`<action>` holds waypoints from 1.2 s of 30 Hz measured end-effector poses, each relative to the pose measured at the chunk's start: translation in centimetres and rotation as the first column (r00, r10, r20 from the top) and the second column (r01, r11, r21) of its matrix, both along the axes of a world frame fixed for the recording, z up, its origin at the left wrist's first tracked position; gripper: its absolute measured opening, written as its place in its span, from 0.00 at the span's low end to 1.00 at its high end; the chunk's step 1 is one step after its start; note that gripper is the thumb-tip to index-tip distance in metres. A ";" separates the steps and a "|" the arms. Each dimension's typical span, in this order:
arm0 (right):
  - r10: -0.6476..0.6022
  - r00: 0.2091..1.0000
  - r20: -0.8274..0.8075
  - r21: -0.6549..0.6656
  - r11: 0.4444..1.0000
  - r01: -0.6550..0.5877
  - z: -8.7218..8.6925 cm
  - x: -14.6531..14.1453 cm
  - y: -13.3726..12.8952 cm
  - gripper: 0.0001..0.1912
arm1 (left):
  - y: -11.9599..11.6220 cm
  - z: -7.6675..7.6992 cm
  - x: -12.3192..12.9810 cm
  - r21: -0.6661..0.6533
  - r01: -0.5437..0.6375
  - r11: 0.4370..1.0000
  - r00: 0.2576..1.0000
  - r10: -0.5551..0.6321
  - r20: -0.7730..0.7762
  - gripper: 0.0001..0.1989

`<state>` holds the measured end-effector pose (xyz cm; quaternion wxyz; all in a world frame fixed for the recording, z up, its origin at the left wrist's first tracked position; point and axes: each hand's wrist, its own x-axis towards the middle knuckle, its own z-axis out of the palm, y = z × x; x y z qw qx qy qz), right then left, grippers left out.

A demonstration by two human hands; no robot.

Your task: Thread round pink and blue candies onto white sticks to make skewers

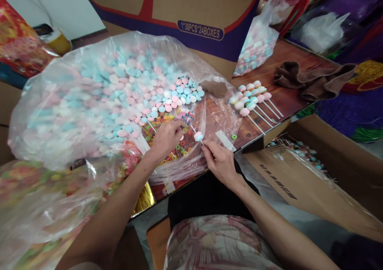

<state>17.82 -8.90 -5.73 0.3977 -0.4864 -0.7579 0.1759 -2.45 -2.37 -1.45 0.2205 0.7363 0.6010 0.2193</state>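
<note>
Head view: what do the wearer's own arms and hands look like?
Left hand and right hand are bare, ungloved, with no watch visible. The visible forearms have no sleeves. Between them, a pale garment with a reddish pattern.

- Reddish-brown table [287,102], wood-patterned
- On it, a large clear bag [89,86] of pastel candies [175,98]
- Candy-topped sticks [245,98], side by side
- Crumpled brown cloth [317,80]
- Green ring [234,136]
</note>
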 end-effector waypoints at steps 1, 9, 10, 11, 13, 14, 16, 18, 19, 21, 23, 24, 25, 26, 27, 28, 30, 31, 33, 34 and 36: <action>-0.003 1.000 0.000 -0.002 1.000 0.003 0.0 0.0 0.0 0.11 | -0.1 -0.1 -0.1 0.018 0.021 1.000 1.000 -0.020 -0.021 0.12; -0.004 1.000 -0.011 -0.003 1.000 0.004 0.2 -0.1 0.1 0.11 | -0.8 0.0 0.4 0.048 0.030 0.998 1.000 -0.030 0.009 0.06; -0.007 1.000 -0.016 -0.010 1.000 0.007 0.2 -0.1 0.1 0.11 | -0.8 0.1 0.4 0.014 0.013 1.000 0.996 -0.014 0.085 0.05; -0.007 1.000 -0.021 -0.018 1.000 0.007 0.3 -0.1 0.1 0.11 | -0.7 0.1 0.4 -0.024 -0.008 1.000 0.983 0.013 0.182 0.05; 0.000 0.999 -0.037 -0.037 0.999 -0.001 0.4 -0.1 0.0 0.11 | -0.5 0.2 0.4 -0.088 -0.054 0.995 0.909 0.086 0.407 0.06; 0.002 0.999 -0.049 -0.042 0.999 -0.004 0.5 -0.1 0.0 0.11 | -0.4 0.2 0.4 -0.110 -0.075 0.991 0.851 0.122 0.511 0.08; 0.002 0.997 -0.075 -0.051 0.999 -0.006 0.6 -0.1 0.0 0.11 | -0.4 0.3 0.5 -0.151 -0.107 0.983 0.735 0.180 0.653 0.12; 0.005 0.995 -0.099 -0.054 0.998 -0.011 0.7 -0.2 -0.1 0.11 | -0.6 0.4 0.7 -0.204 -0.111 0.973 0.659 0.225 0.718 0.14; 0.010 0.994 -0.111 -0.052 0.998 -0.016 0.7 -0.2 -0.1 0.11 | -0.7 0.5 0.8 -0.225 -0.102 0.969 0.634 0.237 0.736 0.15; 0.021 0.991 -0.133 -0.044 0.999 -0.027 0.7 -0.2 -0.1 0.11 | -1.1 0.6 1.2 -0.248 -0.072 0.966 0.589 0.242 0.771 0.15; 0.026 0.988 -0.149 -0.040 0.999 -0.033 0.7 -0.2 -0.1 0.10 | -1.3 0.6 1.6 -0.248 -0.057 0.967 0.551 0.238 0.800 0.15; 0.027 0.988 -0.153 -0.041 0.999 -0.033 0.7 -0.3 -0.1 0.10 | -1.4 0.5 1.8 -0.245 -0.055 0.968 0.539 0.235 0.809 0.15; 0.026 0.988 -0.153 -0.042 0.999 -0.033 0.7 -0.3 -0.1 0.10 | -1.5 0.4 2.0 -0.240 -0.058 0.969 0.530 0.234 0.815 0.14; 0.027 0.988 -0.151 -0.044 0.998 -0.034 0.7 -0.3 -0.1 0.10 | -1.5 0.3 2.1 -0.232 -0.069 0.970 0.521 0.233 0.821 0.14; 0.029 0.988 -0.150 -0.045 0.998 -0.036 0.8 -0.3 -0.1 0.10 | -1.6 0.1 2.2 -0.224 -0.081 0.971 0.510 0.233 0.828 0.14; 0.033 0.988 -0.148 -0.044 0.998 -0.040 0.8 -0.3 -0.1 0.10 | -1.6 0.0 2.3 -0.215 -0.093 0.972 0.498 0.232 0.836 0.13; 0.047 0.988 -0.147 -0.035 0.998 -0.053 0.9 -0.3 -0.1 0.10 | -1.6 -0.3 2.3 -0.204 -0.111 0.973 0.472 0.232 0.851 0.13; 0.052 0.988 -0.148 -0.027 0.998 -0.056 0.9 -0.4 -0.1 0.10 | -1.6 -0.5 2.2 -0.205 -0.117 0.972 0.461 0.236 0.855 0.13; 0.048 0.989 -0.141 -0.013 0.999 -0.050 0.9 -0.4 -0.1 0.10 | -1.6 -0.6 2.1 -0.225 -0.117 0.967 0.454 0.253 0.854 0.15; 0.042 0.990 -0.134 -0.013 0.999 -0.044 0.9 -0.4 0.0 0.10 | -1.6 -0.7 2.1 -0.239 -0.114 0.964 0.453 0.265 0.851 0.16; 0.028 0.993 -0.117 -0.026 0.999 -0.031 0.9 -0.4 0.1 0.11 | -1.7 -0.8 2.0 -0.261 -0.114 0.959 0.445 0.284 0.850 0.17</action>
